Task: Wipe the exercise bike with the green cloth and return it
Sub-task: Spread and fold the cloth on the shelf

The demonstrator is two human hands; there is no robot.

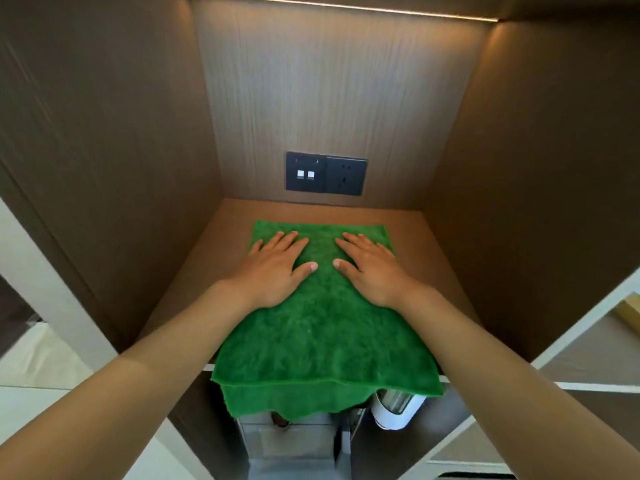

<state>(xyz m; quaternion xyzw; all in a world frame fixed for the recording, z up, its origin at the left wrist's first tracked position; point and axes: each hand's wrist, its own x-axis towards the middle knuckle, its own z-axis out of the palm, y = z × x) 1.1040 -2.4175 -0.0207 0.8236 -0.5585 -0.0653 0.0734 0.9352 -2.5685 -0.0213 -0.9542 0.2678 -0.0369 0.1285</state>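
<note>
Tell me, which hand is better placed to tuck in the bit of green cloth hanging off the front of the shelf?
Probably neither has a clear edge. The left hand and right hand lie flat and side by side on the green cloth, about equally far from its overhanging front edge.

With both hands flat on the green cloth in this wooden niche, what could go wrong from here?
1. The green cloth hangs over the shelf's front edge; when the left hand and right hand lift, it may slide off.
2. A falling cloth could land on the white appliance below.
3. If damp, pushing it further back brings it near the wall socket.
</note>
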